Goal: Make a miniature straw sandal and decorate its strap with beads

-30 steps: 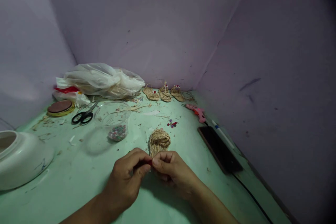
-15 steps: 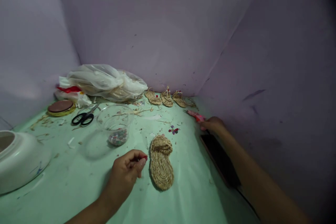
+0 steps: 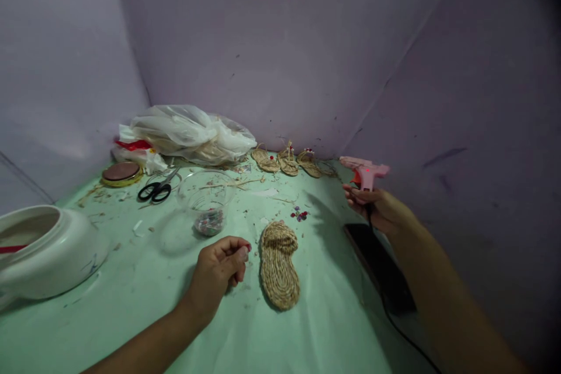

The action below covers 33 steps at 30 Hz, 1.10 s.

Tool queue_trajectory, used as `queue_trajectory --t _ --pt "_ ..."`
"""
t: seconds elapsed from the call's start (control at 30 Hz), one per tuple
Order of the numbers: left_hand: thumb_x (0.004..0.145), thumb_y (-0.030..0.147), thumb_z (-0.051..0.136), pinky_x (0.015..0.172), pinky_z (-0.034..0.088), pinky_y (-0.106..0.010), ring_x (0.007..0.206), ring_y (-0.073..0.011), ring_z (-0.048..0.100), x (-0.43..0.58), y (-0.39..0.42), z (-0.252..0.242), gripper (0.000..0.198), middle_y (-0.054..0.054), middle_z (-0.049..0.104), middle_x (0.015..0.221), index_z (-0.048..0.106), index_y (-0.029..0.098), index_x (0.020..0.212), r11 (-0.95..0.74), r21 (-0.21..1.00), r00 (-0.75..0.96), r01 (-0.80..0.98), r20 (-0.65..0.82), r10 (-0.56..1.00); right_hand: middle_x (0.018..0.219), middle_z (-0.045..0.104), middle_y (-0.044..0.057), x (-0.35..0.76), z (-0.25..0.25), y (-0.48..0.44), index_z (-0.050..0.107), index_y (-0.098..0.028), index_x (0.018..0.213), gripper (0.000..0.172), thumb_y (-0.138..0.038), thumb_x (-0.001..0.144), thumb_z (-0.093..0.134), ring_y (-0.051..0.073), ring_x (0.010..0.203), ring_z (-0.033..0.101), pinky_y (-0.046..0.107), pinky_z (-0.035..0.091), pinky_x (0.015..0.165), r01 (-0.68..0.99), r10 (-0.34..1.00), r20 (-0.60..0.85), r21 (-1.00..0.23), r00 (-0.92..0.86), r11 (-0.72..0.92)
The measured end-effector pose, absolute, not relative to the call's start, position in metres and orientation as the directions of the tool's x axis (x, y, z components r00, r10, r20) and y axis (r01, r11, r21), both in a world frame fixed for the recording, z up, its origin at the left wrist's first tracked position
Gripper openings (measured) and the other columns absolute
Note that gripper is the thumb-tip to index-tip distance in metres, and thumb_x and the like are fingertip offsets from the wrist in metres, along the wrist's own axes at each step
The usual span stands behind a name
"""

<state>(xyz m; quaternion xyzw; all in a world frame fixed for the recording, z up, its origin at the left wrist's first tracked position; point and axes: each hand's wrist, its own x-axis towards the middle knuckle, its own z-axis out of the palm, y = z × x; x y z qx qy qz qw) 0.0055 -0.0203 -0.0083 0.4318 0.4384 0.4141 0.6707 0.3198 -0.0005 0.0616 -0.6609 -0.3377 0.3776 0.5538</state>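
Observation:
A small woven straw sandal (image 3: 279, 264) lies flat on the green table (image 3: 131, 304). My left hand (image 3: 218, 272) rests just left of it, fingers pinched on a tiny red bead at the fingertips. My right hand (image 3: 377, 206) is raised at the right, closed round the grip of a pink glue gun (image 3: 364, 170) held upright above the table, its black cord hanging down. A few loose coloured beads (image 3: 300, 214) lie beyond the sandal.
A clear plastic cup (image 3: 205, 201) holds beads. Black scissors (image 3: 156, 189), a round tin lid (image 3: 121, 173) and a plastic bag (image 3: 188, 134) sit at the back left. Three small sandals (image 3: 287, 161) line the wall. A white bowl (image 3: 48, 251) stands left, a dark phone (image 3: 380, 266) right.
My right hand left the sandal, reached to the glue gun on the table and has lifted it upright. The left hand keeps its pinch on the red bead beside the sandal.

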Motion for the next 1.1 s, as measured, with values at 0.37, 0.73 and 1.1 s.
queue_trajectory --t 0.37,0.73,1.1 --pt "0.061 0.026 0.073 0.038 0.029 -0.017 0.041 -0.0039 0.043 0.001 -0.005 -0.004 0.023 0.003 0.054 0.06 0.056 0.013 0.068 0.463 0.793 0.379 -0.395 -0.319 0.869 0.054 0.051 0.0 0.212 0.008 -0.105 0.063 -0.015 0.095 0.045 -0.056 0.078 0.054 0.009 0.047 0.033 0.022 0.024 0.04 -0.2 0.991 -0.098 -0.977 0.091 -0.078" --pt "0.066 0.031 0.072 0.037 0.027 -0.016 0.04 -0.0039 0.041 0.001 -0.009 -0.004 0.023 0.005 0.05 0.05 0.057 0.013 0.066 0.449 0.837 0.397 -0.312 -0.314 0.862 0.07 0.06 0.004 0.242 -0.004 -0.115 0.064 -0.022 0.097 0.031 -0.047 0.081 0.056 0.013 0.053 0.044 0.025 0.034 0.047 0.067 0.925 0.099 -0.995 0.368 0.08" --pt "0.057 0.035 0.078 0.035 0.028 -0.018 0.039 -0.0047 0.043 0.003 -0.008 -0.003 0.03 0.005 0.053 0.054 0.061 0.013 0.067 0.462 0.838 0.379 -0.29 -0.343 0.859 0.065 0.06 0.002 0.258 -0.02 -0.124 0.067 -0.024 0.095 0.028 -0.044 0.078 0.06 0.014 0.052 0.048 0.023 0.041 0.046 0.245 0.914 0.102 -0.97 0.392 0.004"
